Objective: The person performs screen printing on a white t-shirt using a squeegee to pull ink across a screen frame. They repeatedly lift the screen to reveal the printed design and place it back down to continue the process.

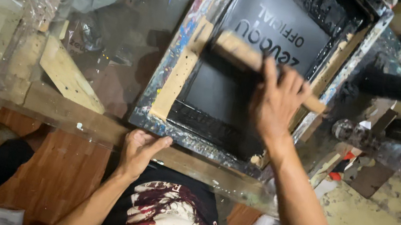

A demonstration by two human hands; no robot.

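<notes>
The big glass table (99, 127) is in front of me, and on it lies the printing frame (173, 77), with its dark screen (216, 88) inside. The frame is messy with old paint and sits a bit turned, so one corner points at my tummy. My right hand (275, 101) is closed tight around the wooden squeegee (241, 52), fingers over the top of it. The squeegee lies across the screen, its long side running from up on the left to down on the right, and it reaches out to the left past my hand. My left hand (141, 148) holds nothing. It is open and flat, pressing on the near edge of the table, just touching the bottom rim of the frame. So my right hand is the one on the squeegee, and my left is lower and closer to me. Off to the right lies a clear plastic bottle (385, 153). I cannot see the squeegee's bottom edge or what is under the screen.
</notes>
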